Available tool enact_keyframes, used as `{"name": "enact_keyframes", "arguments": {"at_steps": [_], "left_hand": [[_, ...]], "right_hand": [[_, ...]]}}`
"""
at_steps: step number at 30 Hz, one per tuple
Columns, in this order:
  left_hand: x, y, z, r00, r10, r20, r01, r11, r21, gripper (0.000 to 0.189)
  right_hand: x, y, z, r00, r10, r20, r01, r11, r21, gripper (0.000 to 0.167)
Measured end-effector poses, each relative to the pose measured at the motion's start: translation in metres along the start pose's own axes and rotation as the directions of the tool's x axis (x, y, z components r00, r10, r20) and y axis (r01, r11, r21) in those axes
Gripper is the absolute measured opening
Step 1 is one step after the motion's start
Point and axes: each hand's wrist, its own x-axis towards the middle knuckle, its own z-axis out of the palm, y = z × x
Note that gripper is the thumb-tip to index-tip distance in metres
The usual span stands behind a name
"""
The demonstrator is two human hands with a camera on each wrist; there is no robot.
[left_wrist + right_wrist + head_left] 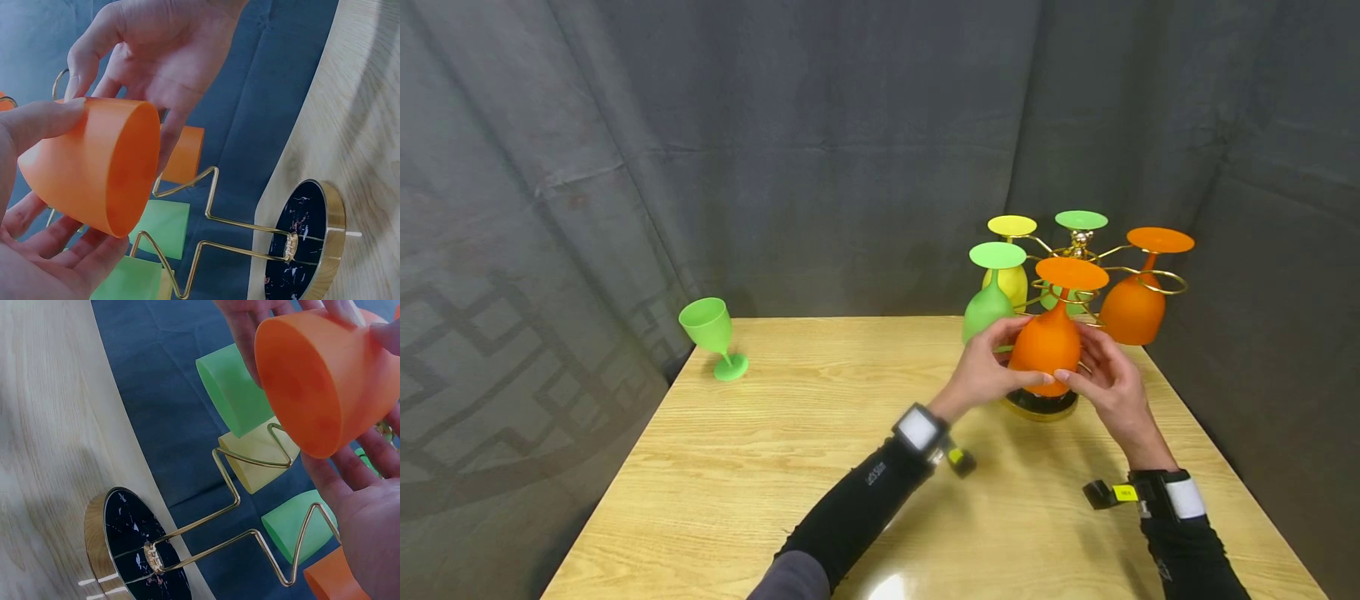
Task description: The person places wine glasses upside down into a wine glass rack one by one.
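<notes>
An orange wine goblet (pixel 1047 350) hangs upside down at the front ring of a gold goblet rack (pixel 1079 243), its foot above the ring and its bowl below. From the left, my left hand (pixel 988 371) grips the bowl, thumb across the front and fingers round behind. My right hand (pixel 1112 387) holds the same bowl from the right, its thumb tip close to the left thumb. In the left wrist view the orange bowl (pixel 94 162) sits between both hands, its open mouth facing the rack's round black base (pixel 300 244).
Around the rack hang another orange goblet (pixel 1133 308), a yellow goblet (pixel 1013 279) and two green ones, the nearer green goblet (pixel 988 308) beside my left hand. One more green goblet (pixel 707 325) stands upright at the table's far left corner. Grey curtain (pixel 820 167) surrounds the wooden table (pixel 790 433).
</notes>
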Motion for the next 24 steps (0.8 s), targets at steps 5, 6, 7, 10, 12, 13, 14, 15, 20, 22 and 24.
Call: {"name": "enact_keyframes", "arguments": {"at_steps": [5,6,7,10,12,13,14,15,20,22,24], "left_hand": [[-0.002,-0.003,0.003,1.0,-0.002,-0.007,0.002,1.0,-0.023,0.079],[-0.002,-0.003,0.003,1.0,-0.002,-0.006,0.002,1.0,-0.026,0.079],[-0.003,-0.004,0.003,1.0,-0.002,-0.004,0.002,1.0,-0.029,0.079],[-0.003,-0.005,0.004,1.0,0.005,0.005,-0.005,0.999,-0.032,0.08],[-0.004,-0.007,0.005,1.0,0.011,0.012,-0.01,0.999,-0.038,0.081],[-0.004,-0.008,0.005,1.0,0.013,0.017,-0.013,0.999,-0.039,0.081],[-0.005,-0.009,0.006,1.0,0.015,0.022,-0.014,0.999,-0.041,0.082],[-0.005,-0.01,0.006,0.999,0.018,0.027,-0.017,0.999,-0.045,0.082],[-0.006,-0.014,0.007,0.999,0.017,0.037,-0.015,0.998,-0.058,0.082],[-0.005,-0.014,0.007,0.999,0.019,0.036,-0.017,0.998,-0.053,0.082],[-0.004,-0.013,0.007,0.999,0.023,0.036,-0.022,0.999,-0.041,0.082]], "right_hand": [[-0.002,0.002,-0.002,1.0,0.025,0.014,-0.025,0.999,-0.027,0.068],[-0.002,0.003,-0.002,0.999,0.029,0.015,-0.029,0.999,-0.029,0.069],[-0.003,0.003,-0.002,0.999,0.03,0.016,-0.029,0.999,-0.028,0.069],[-0.003,0.003,-0.003,0.999,0.035,0.017,-0.034,0.999,-0.028,0.069],[-0.005,0.004,-0.003,0.999,0.038,0.021,-0.037,0.999,-0.021,0.07],[-0.006,0.004,-0.003,0.999,0.04,0.023,-0.04,0.999,-0.016,0.07],[-0.007,0.005,-0.003,0.999,0.045,0.022,-0.044,0.999,-0.015,0.071],[-0.008,0.005,-0.002,0.999,0.046,0.023,-0.046,0.999,-0.011,0.071],[-0.01,0.008,-0.002,0.999,0.037,0.025,-0.037,0.999,-0.003,0.071],[-0.009,0.008,-0.002,0.999,0.033,0.024,-0.033,0.999,-0.006,0.071],[-0.007,0.008,-0.003,0.999,0.03,0.025,-0.03,0.999,-0.016,0.072]]}}
